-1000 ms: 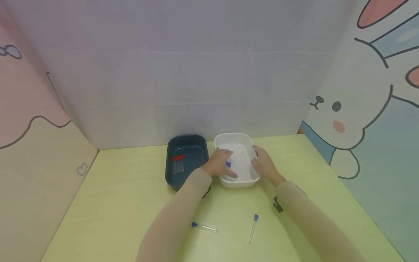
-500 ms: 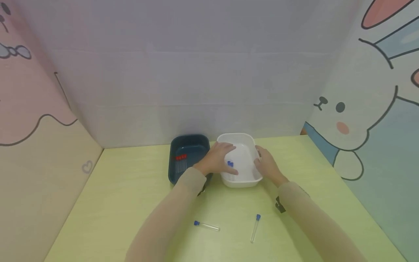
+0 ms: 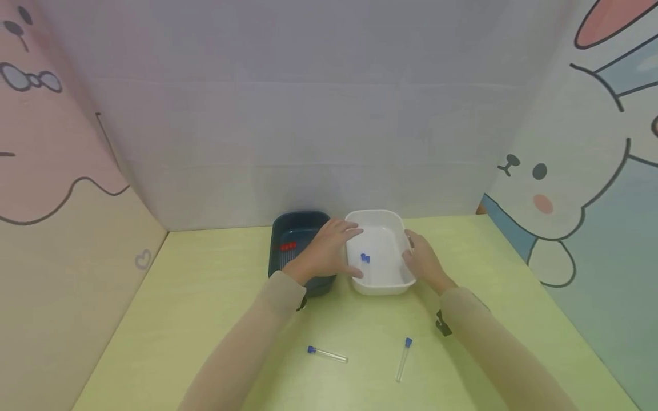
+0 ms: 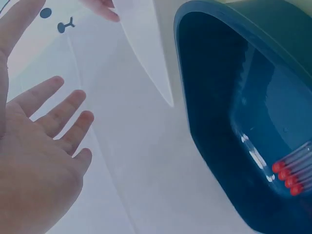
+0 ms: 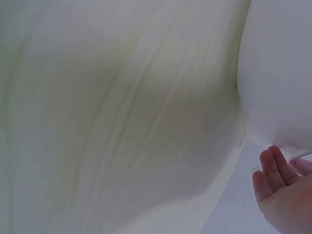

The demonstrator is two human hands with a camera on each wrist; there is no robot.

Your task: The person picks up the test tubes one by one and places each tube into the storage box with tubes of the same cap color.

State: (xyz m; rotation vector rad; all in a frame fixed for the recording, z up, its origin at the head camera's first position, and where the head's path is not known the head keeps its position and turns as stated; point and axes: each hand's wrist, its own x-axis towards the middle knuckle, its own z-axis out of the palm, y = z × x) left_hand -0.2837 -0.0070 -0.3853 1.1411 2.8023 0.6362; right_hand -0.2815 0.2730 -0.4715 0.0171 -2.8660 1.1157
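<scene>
My left hand [image 3: 325,251] is held over the gap between the dark blue tray [image 3: 277,228] and the white tray [image 3: 374,217], fingers spread and holding nothing. At the white tray's right rim, my right hand [image 3: 424,264] grips the edge; in the right wrist view the fingers [image 5: 275,173] lie against the tray's outer side. Inside the white tray are blue-capped test tubes [image 3: 365,258], their lower ends hard to see. Several red-capped test tubes [image 4: 288,179] lie side by side in the dark blue tray.
Two more blue-capped test tubes lie on the table in front of the trays: one nearly crosswise [image 3: 328,354], the other lengthwise [image 3: 404,359]. A pale curtain [image 3: 329,125] rises right behind the trays, and printed cloth walls stand at both sides.
My left hand has drawn out of the white tray to the left, uncovering the blue-capped tubes inside it. The right hand stays at the rim, and the head view has shifted slightly.
</scene>
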